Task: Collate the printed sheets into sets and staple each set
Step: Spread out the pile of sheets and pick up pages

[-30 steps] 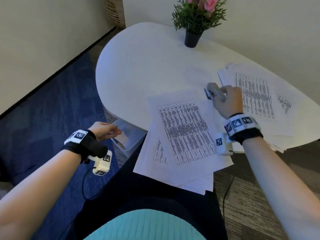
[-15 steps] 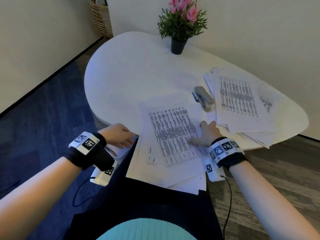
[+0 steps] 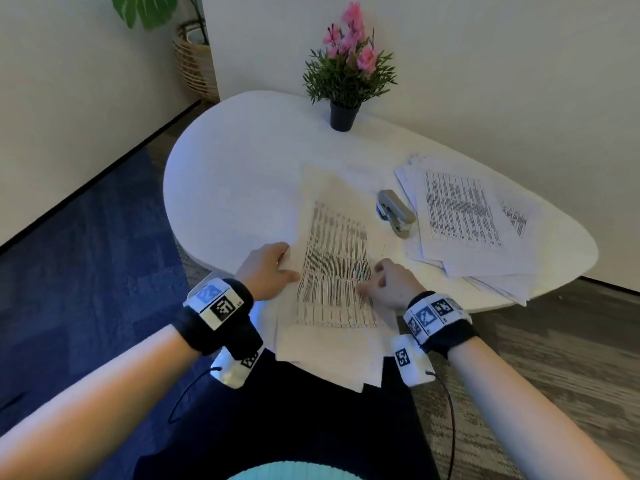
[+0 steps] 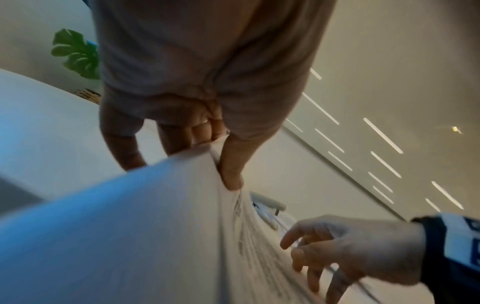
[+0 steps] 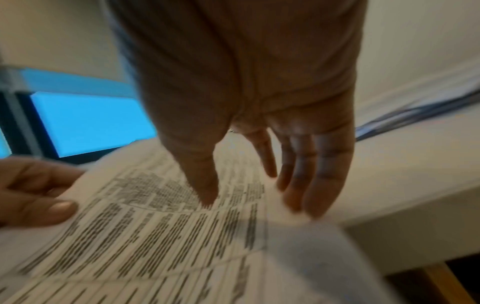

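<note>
A set of printed sheets (image 3: 332, 271) lies at the table's near edge, and its left side curls upward. My left hand (image 3: 282, 265) pinches that left edge, thumb (image 4: 231, 170) on the printed side and fingers behind. My right hand (image 3: 372, 278) rests on the right part of the sheets with straight, spread fingers. Its thumb tip (image 5: 205, 193) touches the print. A grey stapler (image 3: 396, 213) lies on the table just beyond my right hand, untouched. A second pile of printed sheets (image 3: 464, 216) sits to the right of it.
The white oval table (image 3: 242, 174) carries a potted pink-flowered plant (image 3: 344, 116) at the back. A wicker basket (image 3: 194, 64) stands on the floor in the far left corner. Some near sheets overhang the table's edge above my lap.
My right hand left the stapler on the table and came back onto the near sheets. My left hand rose from beside the table and took hold of their left edge, lifting it.
</note>
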The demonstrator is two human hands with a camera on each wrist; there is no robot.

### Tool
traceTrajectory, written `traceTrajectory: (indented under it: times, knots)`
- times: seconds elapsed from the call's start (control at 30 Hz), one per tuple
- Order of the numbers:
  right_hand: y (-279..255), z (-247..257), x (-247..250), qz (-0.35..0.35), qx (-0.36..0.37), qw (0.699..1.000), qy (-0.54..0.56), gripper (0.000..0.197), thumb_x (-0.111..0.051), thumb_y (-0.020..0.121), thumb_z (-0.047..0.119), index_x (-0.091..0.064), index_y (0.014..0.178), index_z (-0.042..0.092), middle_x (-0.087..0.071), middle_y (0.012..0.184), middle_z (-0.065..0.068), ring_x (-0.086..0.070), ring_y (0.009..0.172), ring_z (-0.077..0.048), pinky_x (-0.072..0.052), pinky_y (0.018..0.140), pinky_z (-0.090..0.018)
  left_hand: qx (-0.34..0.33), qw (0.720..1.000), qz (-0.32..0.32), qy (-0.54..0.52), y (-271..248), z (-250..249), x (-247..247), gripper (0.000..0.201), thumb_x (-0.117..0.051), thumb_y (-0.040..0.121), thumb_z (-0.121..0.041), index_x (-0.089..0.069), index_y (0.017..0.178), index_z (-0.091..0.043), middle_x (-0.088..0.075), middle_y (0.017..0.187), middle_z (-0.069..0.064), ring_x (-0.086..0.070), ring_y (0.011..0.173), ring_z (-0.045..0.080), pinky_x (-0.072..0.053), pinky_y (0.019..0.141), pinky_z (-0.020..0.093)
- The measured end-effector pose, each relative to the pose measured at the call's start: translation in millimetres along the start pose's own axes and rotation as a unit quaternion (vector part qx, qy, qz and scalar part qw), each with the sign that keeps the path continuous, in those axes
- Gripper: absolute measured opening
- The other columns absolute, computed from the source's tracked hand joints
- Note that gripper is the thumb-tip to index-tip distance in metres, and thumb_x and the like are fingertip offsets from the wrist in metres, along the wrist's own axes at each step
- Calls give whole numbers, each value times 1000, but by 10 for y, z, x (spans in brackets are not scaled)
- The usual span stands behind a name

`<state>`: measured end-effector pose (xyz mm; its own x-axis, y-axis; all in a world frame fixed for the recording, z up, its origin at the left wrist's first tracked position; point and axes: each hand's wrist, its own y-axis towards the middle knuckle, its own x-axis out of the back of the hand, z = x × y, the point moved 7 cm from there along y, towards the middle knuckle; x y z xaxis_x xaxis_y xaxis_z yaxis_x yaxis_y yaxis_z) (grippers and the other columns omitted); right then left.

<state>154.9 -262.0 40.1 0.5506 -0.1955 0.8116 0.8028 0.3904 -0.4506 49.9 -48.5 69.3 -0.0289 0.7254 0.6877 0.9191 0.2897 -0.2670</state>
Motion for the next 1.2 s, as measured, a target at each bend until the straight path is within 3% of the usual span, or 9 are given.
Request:
traceTrajectory:
  times: [0.07,0.17,0.27,0.37,0.53,0.77,0.93,1.13,1.2]
  knots:
    - [43,-80,148,-53,-32,996,65,75,-58,85,55,-34,137,7,-46,131,-15,-52,113,-30,-45,88,-36,-22,999,-42,-16,3,-29,167,15,-66,88,-22,-52,84,-16,-55,82,1,-52,83,25,-36,69,29]
    - [112,-120,258,-88,-56,979,177,85,-56,85,57,-25,142,3,-45,133,-16,-50,117,-31,-43,89,-34,-46,993,-67,-90,-10,-32,371,21,-63,91,-23,-58,108,-12,-65,103,8,-61,96,29,-49,85,41]
    - [192,-6,277,-71,-45,901,425,101,-68,74,59,-21,146,8,-50,131,-8,-54,117,-26,-46,98,-45,-78,973,-57,-210,-65,-130,505,31,-65,84,-40,-60,106,-20,-67,104,14,-62,97,37,-49,90,56]
    - [210,110,426,-99,-5,839,535,107,-83,48,64,-48,135,13,-63,123,-1,-61,111,-20,-48,97,-48,-99,959,-58,-260,-92,-230,570,44,-67,76,-57,-59,106,-27,-64,110,20,-59,102,45,-46,91,62]
    - [-83,334,1004,-236,124,788,555,39,-84,67,23,-64,100,13,-73,92,-1,-69,90,-18,-56,81,-36,-112,951,-145,-250,-47,-482,744,26,-66,88,-18,-55,112,-13,-65,112,1,-64,101,17,-54,87,39]
    - [-304,626,1237,-213,226,794,522,22,-78,70,2,-68,85,15,-74,78,5,-70,78,-12,-58,68,-28,-199,906,-260,-268,27,-779,1297,62,-76,79,-20,-41,129,-9,-57,119,-6,-58,108,3,-50,80,10]
    - [-310,750,1217,-219,228,795,518,22,-77,73,3,-69,86,19,-72,73,16,-69,75,-2,-55,67,-20,-264,893,-245,-269,39,-956,1424,38,-64,89,-16,-42,120,-13,-59,123,11,-61,111,18,-53,91,45]
    - [-449,852,1583,-274,265,754,535,21,-75,76,3,-68,95,8,-72,84,5,-69,81,-11,-56,69,-25,-384,849,-299,-205,-165,-1237,1640,76,-42,89,7,-1,147,-21,-37,138,11,-52,117,24,-54,88,47]
    - [-457,861,1634,-269,271,759,528,19,-73,77,2,-66,94,10,-72,80,8,-68,77,-7,-54,66,-22,-374,857,-321,-146,-167,-1268,1643,74,-40,86,7,-13,147,-26,-42,129,-1,-51,111,20,-52,86,51]
